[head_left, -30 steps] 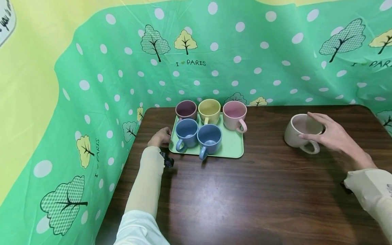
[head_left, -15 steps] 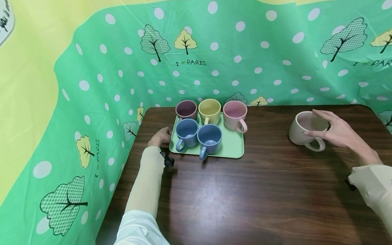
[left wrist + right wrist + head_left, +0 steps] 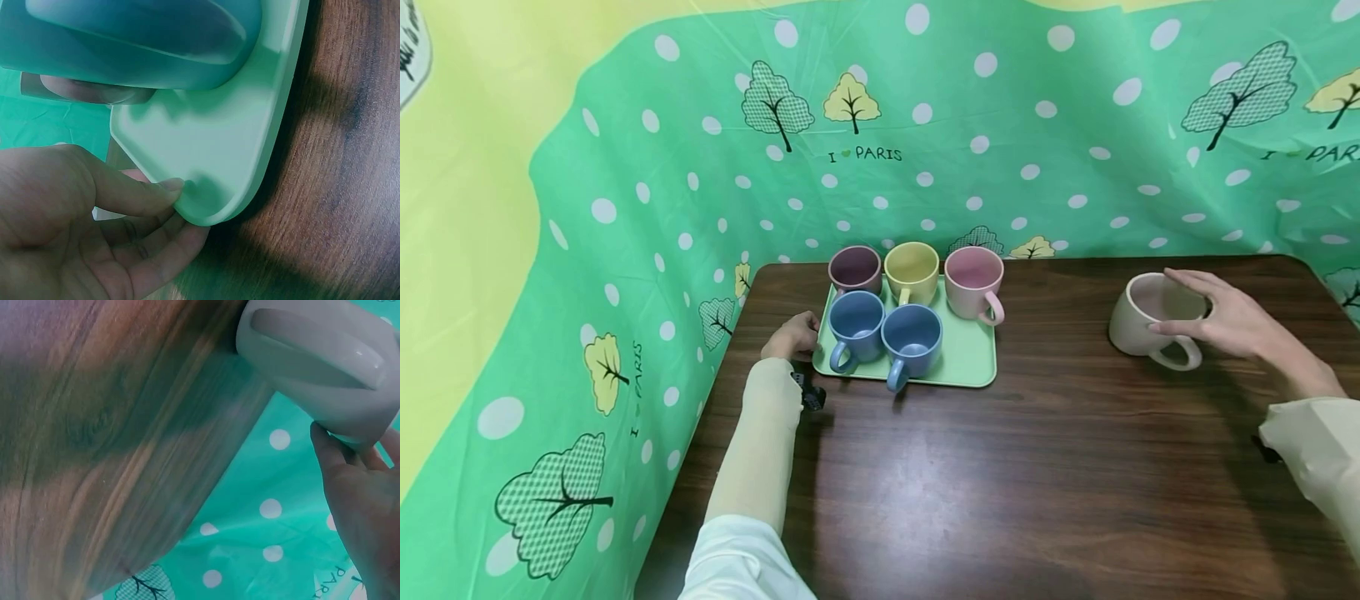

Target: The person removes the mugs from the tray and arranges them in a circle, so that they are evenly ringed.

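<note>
My left hand [image 3: 792, 336] is at the left edge of a light green tray [image 3: 970, 367]. In the left wrist view its thumb lies over the rim at one corner and the fingers [image 3: 169, 253] curl below, pinching it. On the tray stand a purple mug [image 3: 856, 268], a yellow mug [image 3: 912, 271], a pink mug [image 3: 973, 287] and two blue mugs, one at left [image 3: 857, 325] and one at right [image 3: 913, 337]. Far to the right, my right hand [image 3: 1236, 321] grips a greyish-white mug [image 3: 1131, 325] by its rim, thumb in front. That mug is upright, handle pointing toward me.
All of this is on a dark brown wooden table [image 3: 1000, 483]. A green and yellow patterned cloth [image 3: 1045, 150] hangs along the table's back and left sides. Bare wood lies between the tray and the greyish-white mug.
The right hand and the greyish-white mug have moved a little to the right and back, mostly in the first half second. The left hand and tray have stayed put.
</note>
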`<state>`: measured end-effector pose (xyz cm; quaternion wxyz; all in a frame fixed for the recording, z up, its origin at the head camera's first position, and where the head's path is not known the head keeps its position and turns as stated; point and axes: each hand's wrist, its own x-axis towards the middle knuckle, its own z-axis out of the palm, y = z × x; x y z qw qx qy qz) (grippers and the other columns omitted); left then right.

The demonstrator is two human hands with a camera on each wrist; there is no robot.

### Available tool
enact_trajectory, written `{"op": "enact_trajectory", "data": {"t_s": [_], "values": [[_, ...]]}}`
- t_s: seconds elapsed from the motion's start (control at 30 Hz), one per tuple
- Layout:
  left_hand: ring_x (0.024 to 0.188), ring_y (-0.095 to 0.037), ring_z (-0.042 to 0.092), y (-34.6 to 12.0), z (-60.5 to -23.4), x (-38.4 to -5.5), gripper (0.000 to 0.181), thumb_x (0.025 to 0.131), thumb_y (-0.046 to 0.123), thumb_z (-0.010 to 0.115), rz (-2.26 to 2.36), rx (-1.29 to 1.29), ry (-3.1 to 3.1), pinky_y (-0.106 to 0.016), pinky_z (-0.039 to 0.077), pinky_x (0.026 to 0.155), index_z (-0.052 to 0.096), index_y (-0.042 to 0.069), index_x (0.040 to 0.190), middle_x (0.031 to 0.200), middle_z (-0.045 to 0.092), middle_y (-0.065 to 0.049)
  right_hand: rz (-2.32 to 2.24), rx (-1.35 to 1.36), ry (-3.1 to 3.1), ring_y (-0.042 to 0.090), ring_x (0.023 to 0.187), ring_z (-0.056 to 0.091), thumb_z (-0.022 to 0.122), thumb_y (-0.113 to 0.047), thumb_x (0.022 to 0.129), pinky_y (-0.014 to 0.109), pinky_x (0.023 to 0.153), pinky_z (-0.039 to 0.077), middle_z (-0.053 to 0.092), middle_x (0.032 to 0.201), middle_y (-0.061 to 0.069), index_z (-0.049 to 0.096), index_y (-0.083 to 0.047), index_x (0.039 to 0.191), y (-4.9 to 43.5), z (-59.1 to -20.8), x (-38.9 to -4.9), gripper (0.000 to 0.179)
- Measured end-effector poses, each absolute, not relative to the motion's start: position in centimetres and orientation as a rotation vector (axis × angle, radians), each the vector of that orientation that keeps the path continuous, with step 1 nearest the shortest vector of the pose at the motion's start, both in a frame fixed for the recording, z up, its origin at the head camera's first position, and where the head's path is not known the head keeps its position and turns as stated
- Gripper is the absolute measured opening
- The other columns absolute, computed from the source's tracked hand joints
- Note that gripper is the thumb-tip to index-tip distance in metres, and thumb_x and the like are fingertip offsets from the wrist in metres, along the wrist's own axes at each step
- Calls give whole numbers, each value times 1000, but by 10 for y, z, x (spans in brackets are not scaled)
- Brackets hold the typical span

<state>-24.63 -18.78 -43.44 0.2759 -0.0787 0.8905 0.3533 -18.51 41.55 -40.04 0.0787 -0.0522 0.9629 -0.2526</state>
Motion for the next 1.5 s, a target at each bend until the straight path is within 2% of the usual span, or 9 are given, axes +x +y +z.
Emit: {"op": "enact_trajectory", "data": {"t_s": [0.17, 0.47, 0.6, 0.8, 1.03, 1.23, 1.37, 1.5], "values": [[82, -25, 52, -188, -436, -246, 20, 92, -1, 48, 948, -211, 2403, -38, 54, 77, 44, 2, 112, 102, 44, -14, -723, -171, 2836, 57, 137, 9, 69, -43, 84, 69, 92, 21, 1, 157, 26, 9, -15, 154, 418, -396, -186, 97], [84, -26, 53, -187, -434, -245, 19, 92, -1, 48, 915, -190, 2420, -34, 52, 71, 44, 3, 110, 105, 44, -15, -821, -239, 2821, 55, 139, 5, 69, -33, 85, 72, 93, 18, -1, 157, 27, 5, -13, 154, 418, -400, -183, 97], [85, -26, 54, -187, -434, -244, 20, 91, 0, 48, 902, -198, 2432, -34, 52, 72, 44, 4, 110, 106, 44, -16, -876, -277, 2816, 52, 141, 1, 70, -27, 83, 74, 97, 15, -3, 156, 29, 2, -9, 154, 414, -403, -182, 99], [89, -28, 54, -186, -435, -243, 21, 91, -1, 49, 913, -195, 2432, -35, 53, 74, 43, 3, 111, 108, 44, -16, -846, -215, 2879, 51, 141, 0, 70, -36, 83, 74, 97, 15, -9, 157, 26, -4, -10, 153, 404, -397, -180, 105], [85, -25, 54, -185, -434, -243, 16, 91, 0, 49, 884, -190, 2448, -32, 51, 68, 42, 6, 104, 104, 45, -15, -899, -219, 2980, 48, 143, 2, 71, -39, 83, 74, 99, 14, -4, 158, 23, 1, -16, 154, 384, -385, -185, 103], [86, -26, 55, -185, -435, -243, 18, 91, 0, 50, 878, -197, 2446, -30, 51, 66, 43, 6, 106, 107, 45, -16, -963, -247, 2955, 49, 142, 9, 70, -40, 85, 72, 100, 16, 1, 159, 22, 4, -18, 154, 355, -378, -191, 98], [86, -27, 55, -186, -436, -244, 16, 92, 1, 49, 880, -201, 2445, -32, 52, 68, 43, 6, 106, 106, 45, -16, -1080, -275, 2911, 51, 136, 20, 70, -37, 85, 67, 101, 21, 9, 157, 22, 6, -18, 154, 332, -378, -198, 97], [85, -27, 55, -187, -437, -245, 14, 92, 1, 47, 893, -194, 2441, -33, 52, 68, 43, 5, 105, 104, 45, -16, -1229, -300, 2859, 47, 138, 22, 72, -35, 85, 60, 109, 21, 13, 156, 23, 7, -14, 154, 308, -381, -206, 97]]}}
